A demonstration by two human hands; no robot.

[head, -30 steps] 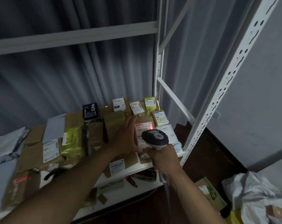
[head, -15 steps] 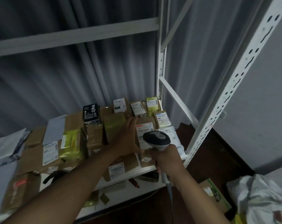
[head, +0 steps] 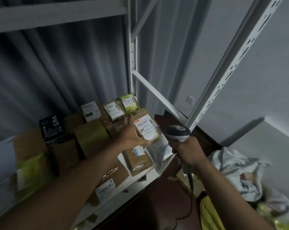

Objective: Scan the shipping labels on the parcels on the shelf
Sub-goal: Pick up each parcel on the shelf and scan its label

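Above shelf [head: 137, 180]: left hand [head: 132, 136] grips parcel [head: 147, 128]; right hand [head: 187, 151] grips scanner [head: 177, 133].

shelf [head: 140, 180]: parcels in rows, three labelled ones along back right | left hand [head: 132, 136] holds parcel [head: 147, 128] raised above front-right stack | scanner [head: 178, 133] in right hand [head: 188, 151], just right of parcel | bag [head: 236, 171] on floor, right of shelf

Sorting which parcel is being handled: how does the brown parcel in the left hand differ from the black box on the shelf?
The brown parcel is gripped by the left hand and tilted; the black box stands untouched on the shelf. The brown parcel shows a white barcode label; the black box shows white print. Both are small boxes.
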